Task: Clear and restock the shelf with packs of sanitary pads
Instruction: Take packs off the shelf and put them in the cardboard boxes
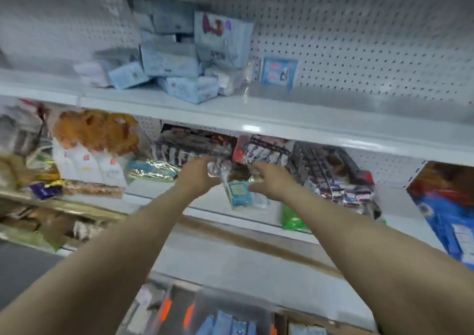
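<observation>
Clearing step, I think: L hand (198,178) grips a clear packet (239,193) at the middle shelf (154,190), R hand (272,183) can't tell, pad packs (174,60) piled on shelf above (282,109); next I lift it out.

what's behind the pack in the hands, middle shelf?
Behind the pack, held by the left hand and right hand: a row of red-and-white packs against the pegboard. Their lower fronts are hidden by hands and pack.

orange bags (95,129), gold foil packet (154,172), green packet (292,218), blue box (446,206)
</observation>
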A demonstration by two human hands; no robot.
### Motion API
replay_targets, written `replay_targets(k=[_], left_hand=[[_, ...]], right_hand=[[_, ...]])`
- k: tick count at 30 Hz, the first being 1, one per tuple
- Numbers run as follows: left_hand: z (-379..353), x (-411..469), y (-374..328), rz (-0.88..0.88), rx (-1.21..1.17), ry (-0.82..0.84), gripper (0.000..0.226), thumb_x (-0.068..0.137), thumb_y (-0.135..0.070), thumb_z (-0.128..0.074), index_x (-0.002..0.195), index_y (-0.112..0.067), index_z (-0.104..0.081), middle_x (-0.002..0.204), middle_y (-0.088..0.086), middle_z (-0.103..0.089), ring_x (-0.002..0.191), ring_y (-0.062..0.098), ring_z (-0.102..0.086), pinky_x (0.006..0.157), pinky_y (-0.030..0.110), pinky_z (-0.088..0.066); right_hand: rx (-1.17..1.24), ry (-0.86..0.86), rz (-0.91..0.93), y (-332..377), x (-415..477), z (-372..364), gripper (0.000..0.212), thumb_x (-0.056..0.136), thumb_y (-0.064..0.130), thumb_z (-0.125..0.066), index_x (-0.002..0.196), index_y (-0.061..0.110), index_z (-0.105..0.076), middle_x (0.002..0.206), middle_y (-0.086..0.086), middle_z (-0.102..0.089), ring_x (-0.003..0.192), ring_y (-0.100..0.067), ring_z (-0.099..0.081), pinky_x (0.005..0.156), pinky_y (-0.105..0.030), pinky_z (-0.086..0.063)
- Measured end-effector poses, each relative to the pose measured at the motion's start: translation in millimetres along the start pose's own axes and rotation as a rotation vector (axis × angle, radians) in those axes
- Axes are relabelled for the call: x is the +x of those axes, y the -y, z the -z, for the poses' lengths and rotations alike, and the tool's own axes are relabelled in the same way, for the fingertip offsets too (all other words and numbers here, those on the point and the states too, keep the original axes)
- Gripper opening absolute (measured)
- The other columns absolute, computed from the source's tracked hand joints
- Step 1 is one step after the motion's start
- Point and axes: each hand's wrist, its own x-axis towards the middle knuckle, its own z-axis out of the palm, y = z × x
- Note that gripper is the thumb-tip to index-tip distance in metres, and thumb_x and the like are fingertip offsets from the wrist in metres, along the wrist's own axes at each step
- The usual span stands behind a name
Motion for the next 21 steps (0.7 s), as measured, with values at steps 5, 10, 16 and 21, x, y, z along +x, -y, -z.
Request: replay_targets(k=[5, 10, 16, 21], left_hand=[[79, 5, -54, -0.099, 0.028, -0.16, 0.069, 0.078, -0.036, -0.079, 0.139, -0.017, -0.053, 0.134, 0.013, -0.055, 0.125, 0.032, -0.052, 0.102, 0.037, -0.042], [118, 8, -82, -0.091, 0.054, -0.252, 0.066, 0.088, -0.041, -0.072, 0.145, -0.02, -0.046, 0.146, 0.011, -0.047, 0.132, 0.032, -0.046, 0.105, 0.039, -0.04], [143, 21, -86, -0.033, 0.006, -0.309, 0.063, 0.091, -0.053, -0.062, 0.142, -0.019, -0.047, 0.138, 0.012, -0.054, 0.121, 0.032, -0.053, 0.089, 0.035, -0.043], [154, 47, -70, 0.009, -0.073, -0.314, 0.068, 0.091, -0.055, -0.062, 0.143, -0.014, -0.046, 0.143, 0.014, -0.05, 0.128, 0.032, -0.049, 0.1, 0.039, -0.043]], right_hand=[[-0.047, -0.178, 0.087, 30, -11, 97, 0.069, 0.086, 0.037, -0.077, 0.146, 0.02, -0.047, 0.146, -0.008, -0.053, 0.132, -0.028, -0.049, 0.102, -0.031, -0.04], [-0.023, -0.262, 0.128, 38, -14, 153, 0.069, 0.089, 0.043, -0.072, 0.148, 0.021, -0.045, 0.15, -0.004, -0.049, 0.136, -0.025, -0.047, 0.109, -0.035, -0.041], [0.012, -0.298, 0.122, 43, 0, 176, 0.066, 0.094, 0.049, -0.064, 0.149, 0.018, -0.044, 0.151, -0.005, -0.048, 0.135, -0.025, -0.049, 0.108, -0.034, -0.039], [0.014, -0.316, 0.112, 50, 29, 178, 0.063, 0.095, 0.05, -0.062, 0.147, 0.017, -0.046, 0.15, -0.006, -0.05, 0.135, -0.024, -0.049, 0.107, -0.033, -0.038]])
